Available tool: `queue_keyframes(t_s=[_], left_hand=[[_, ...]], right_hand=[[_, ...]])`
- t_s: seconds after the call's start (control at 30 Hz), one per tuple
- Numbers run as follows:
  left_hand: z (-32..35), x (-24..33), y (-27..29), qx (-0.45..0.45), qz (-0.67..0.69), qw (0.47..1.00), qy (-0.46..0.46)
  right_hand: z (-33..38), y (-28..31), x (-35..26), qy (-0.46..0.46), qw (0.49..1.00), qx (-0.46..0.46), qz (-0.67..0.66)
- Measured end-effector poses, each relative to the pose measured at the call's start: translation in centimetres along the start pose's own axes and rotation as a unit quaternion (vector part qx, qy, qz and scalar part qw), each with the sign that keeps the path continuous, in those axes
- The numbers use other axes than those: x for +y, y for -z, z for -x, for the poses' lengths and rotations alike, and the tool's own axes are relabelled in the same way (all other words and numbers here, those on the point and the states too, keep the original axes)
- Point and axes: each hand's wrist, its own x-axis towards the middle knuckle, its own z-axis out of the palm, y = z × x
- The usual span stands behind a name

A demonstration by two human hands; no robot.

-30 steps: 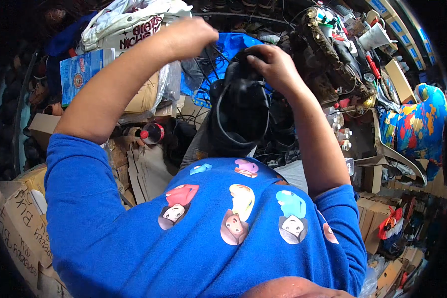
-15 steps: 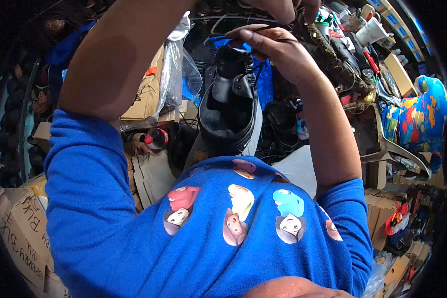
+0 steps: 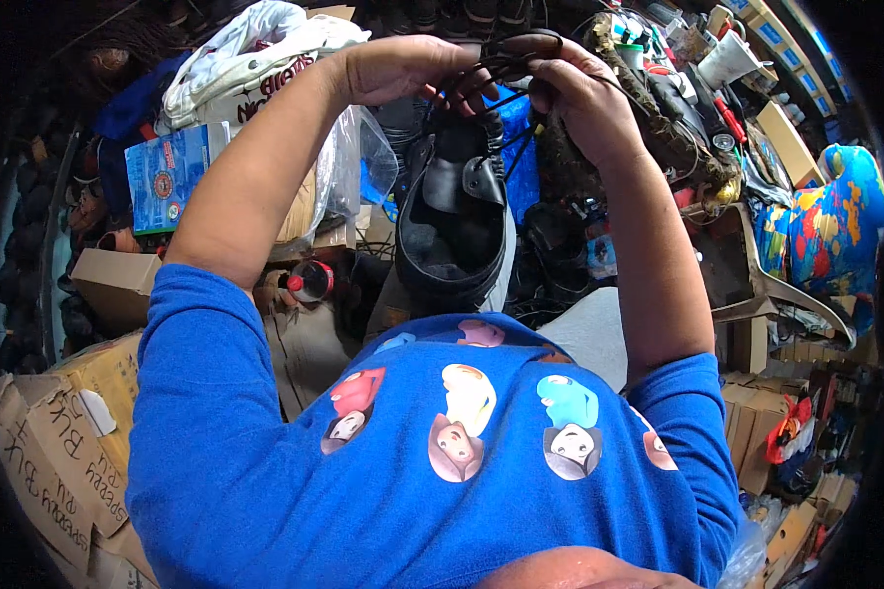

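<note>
Lace [image 3: 506, 66] now forms loops gripped by right fingers [image 3: 566, 76] and by left fingers [image 3: 478, 83] shifted leftward.

The shoe [image 3: 452, 270] sits mid-scene, with the shoelace [image 3: 503, 63] at its far end, between the left hand [image 3: 413, 69] and right hand [image 3: 587, 103]. A bottle [image 3: 310, 281] lies left; farther left, a cardboard box [image 3: 115, 286]. Far right is a cup [image 3: 731, 61].

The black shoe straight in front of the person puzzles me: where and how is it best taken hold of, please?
The black shoe is probably best pinched at its heel rim, from the near side: its wide opening faces up, while the left hand, right hand and laces crowd the far end.
</note>
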Motion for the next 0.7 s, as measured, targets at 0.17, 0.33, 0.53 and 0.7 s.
queue_keyframes(t_s=[0.17,0.33,0.53,0.7], left_hand=[[-0.2,-0.5,-0.7,-0.051,-0.115,0.992,-0.020],[1.1,-0.9,2.4,0.152,0.051,0.986,-0.045],[3.2,0.1,5.1,0.086,0.171,0.972,-0.135],[0.6,6.6,-0.8,0.141,0.038,0.983,-0.111]], right_hand=[[-0.7,0.0,0.6,-0.026,0.993,-0.014,-0.116],[0.4,3.9,2.9,-0.173,0.867,0.015,-0.467],[0.3,4.2,5.3,-0.147,0.888,0.203,-0.386],[-1.1,-0.9,3.8,-0.163,0.970,0.035,-0.176]])
